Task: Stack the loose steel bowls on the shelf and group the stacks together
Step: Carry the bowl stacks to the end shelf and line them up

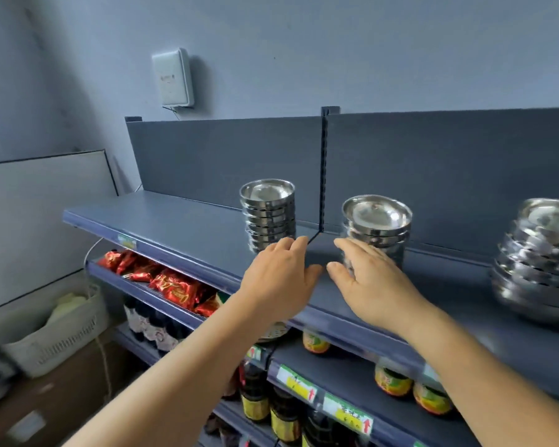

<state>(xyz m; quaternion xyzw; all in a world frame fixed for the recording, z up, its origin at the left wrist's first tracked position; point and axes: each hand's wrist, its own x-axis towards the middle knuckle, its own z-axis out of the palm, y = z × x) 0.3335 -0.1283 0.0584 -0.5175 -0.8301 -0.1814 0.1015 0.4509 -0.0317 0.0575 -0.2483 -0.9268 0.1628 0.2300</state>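
Three stacks of steel bowls stand on the top grey shelf (181,221). The left stack (268,214) is tall and narrow, the middle stack (376,227) is a little shorter, and a wider stack (539,259) stands blurred at the right edge. My left hand (279,275) lies flat on the shelf in front of the left stack's base, fingers extended. My right hand (365,279) reaches to the lower front of the middle stack, fingers spread and touching or nearly touching it. Neither hand clearly holds anything.
An upright slotted post (324,169) divides the shelf's back panel between the two stacks. Below are red snack packets (162,279), dark bottles (255,395) and jars (394,379). A white basket (58,330) on a cardboard box stands at the left.
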